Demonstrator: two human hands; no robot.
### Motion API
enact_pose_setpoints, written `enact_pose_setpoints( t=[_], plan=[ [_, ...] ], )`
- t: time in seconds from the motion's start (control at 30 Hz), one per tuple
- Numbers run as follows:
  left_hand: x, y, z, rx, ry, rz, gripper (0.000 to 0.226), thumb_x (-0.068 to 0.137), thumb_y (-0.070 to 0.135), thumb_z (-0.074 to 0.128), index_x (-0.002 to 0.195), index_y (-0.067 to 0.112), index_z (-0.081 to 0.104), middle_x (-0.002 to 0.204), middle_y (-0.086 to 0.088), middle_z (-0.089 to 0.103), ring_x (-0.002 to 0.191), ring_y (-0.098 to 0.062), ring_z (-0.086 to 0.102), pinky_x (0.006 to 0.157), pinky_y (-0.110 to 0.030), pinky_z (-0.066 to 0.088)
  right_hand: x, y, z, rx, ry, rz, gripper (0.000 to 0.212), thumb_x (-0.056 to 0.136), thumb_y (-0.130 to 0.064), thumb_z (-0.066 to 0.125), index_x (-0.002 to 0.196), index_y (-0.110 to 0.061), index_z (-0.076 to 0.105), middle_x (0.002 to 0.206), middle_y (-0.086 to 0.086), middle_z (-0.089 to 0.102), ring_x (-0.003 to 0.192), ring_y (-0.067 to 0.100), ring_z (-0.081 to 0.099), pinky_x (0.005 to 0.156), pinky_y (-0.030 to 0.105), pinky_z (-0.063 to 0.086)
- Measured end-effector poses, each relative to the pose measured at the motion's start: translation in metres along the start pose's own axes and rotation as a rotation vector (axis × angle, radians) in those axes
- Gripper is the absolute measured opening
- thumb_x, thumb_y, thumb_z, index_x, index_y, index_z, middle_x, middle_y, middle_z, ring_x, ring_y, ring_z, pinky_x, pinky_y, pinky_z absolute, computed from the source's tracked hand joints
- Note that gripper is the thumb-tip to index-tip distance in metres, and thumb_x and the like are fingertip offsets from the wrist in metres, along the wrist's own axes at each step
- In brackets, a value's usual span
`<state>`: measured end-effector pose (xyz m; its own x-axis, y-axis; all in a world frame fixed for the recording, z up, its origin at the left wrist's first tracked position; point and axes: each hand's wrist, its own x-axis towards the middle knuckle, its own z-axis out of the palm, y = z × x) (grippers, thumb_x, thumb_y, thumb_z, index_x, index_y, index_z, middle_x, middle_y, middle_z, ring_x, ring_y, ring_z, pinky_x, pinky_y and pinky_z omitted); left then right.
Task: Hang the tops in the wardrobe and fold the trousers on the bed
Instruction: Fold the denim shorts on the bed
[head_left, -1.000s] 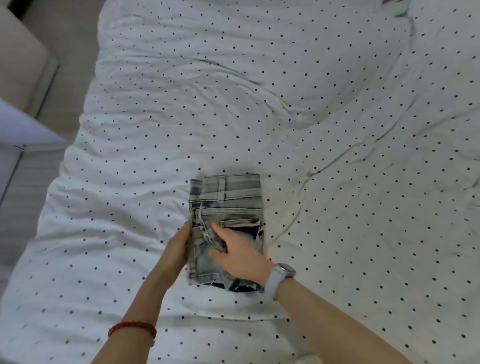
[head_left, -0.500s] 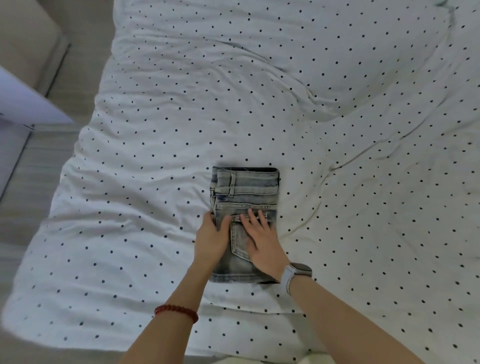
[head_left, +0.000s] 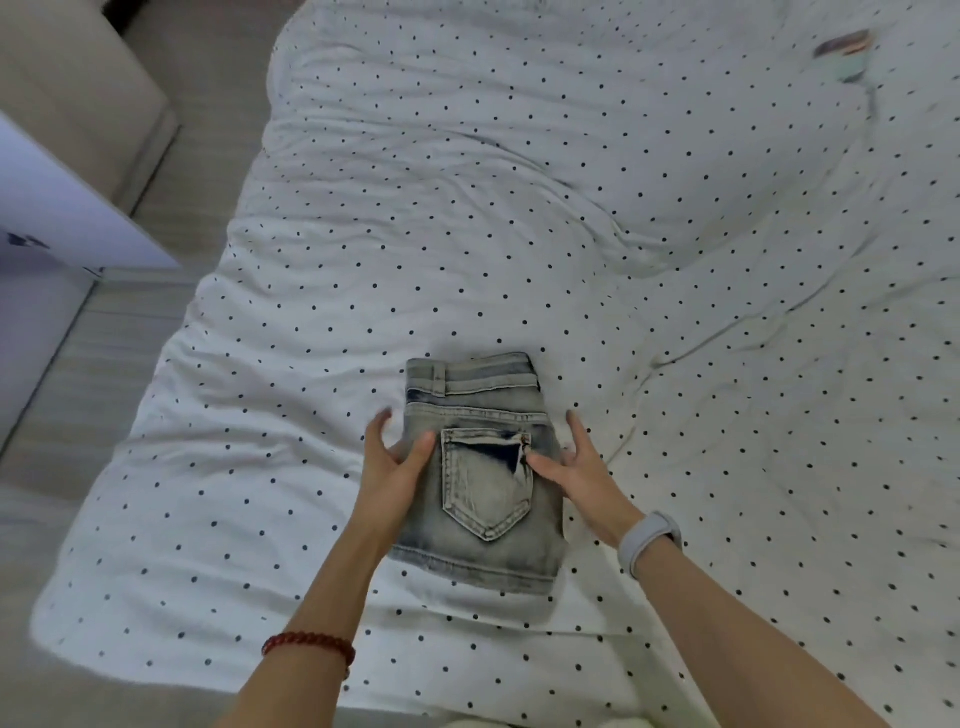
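A pair of pale, washed-out jeans (head_left: 488, 483), folded into a small rectangle with the back pocket up, lies on the white dotted bed cover (head_left: 467, 208) near its front edge. My left hand (head_left: 395, 467) clasps the bundle's left edge, thumb on top and fingers down the side. My right hand (head_left: 582, 478), with a white watch on the wrist, clasps the right edge the same way, thumb by the pocket corner. No tops or wardrobe are in view.
A small blurred object (head_left: 844, 52) lies on the cover at the far right. Left of the bed stand a white cabinet (head_left: 57, 218) and a beige piece of furniture (head_left: 67, 78), with a strip of wood floor (head_left: 62, 415) between them and the bed.
Both hands lay flat on top of the jeans half a second ago; now they have slid apart to the bundle's left and right edges. The camera has moved closer.
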<state>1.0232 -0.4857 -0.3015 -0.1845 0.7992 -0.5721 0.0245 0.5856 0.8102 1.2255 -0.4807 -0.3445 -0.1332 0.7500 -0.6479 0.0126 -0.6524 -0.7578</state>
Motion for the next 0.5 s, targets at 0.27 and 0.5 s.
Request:
enact_pose_setpoints(
  t=[0.27, 0.5],
  plan=[
    [-0.035, 0.013, -0.012, 0.638, -0.236, 0.296, 0.074, 0.081, 0.005, 0.069, 0.139, 0.034, 0.034, 0.136, 0.007, 0.048, 0.124, -0.012, 0.046, 0.103, -0.024, 0.036, -0.052, -0.033, -0.021, -0.763, -0.069, -0.297, 0.073, 0.089, -0.026, 0.060, 0.148, -0.025, 0.017, 0.141, -0.006, 0.036, 0.133, 0.013, 0.029, 0.108, 0.026, 0.026],
    [-0.055, 0.007, -0.021, 0.784, -0.183, 0.307, 0.028, 0.078, 0.026, 0.070, 0.088, 0.044, 0.051, 0.099, 0.005, 0.047, 0.100, -0.014, 0.043, 0.083, -0.026, 0.038, -0.072, -0.040, -0.025, -1.009, -0.019, -0.398, 0.035, 0.083, -0.035, 0.065, 0.111, -0.017, 0.052, 0.103, -0.002, 0.034, 0.102, 0.011, 0.030, 0.086, 0.020, 0.031]
  ],
)
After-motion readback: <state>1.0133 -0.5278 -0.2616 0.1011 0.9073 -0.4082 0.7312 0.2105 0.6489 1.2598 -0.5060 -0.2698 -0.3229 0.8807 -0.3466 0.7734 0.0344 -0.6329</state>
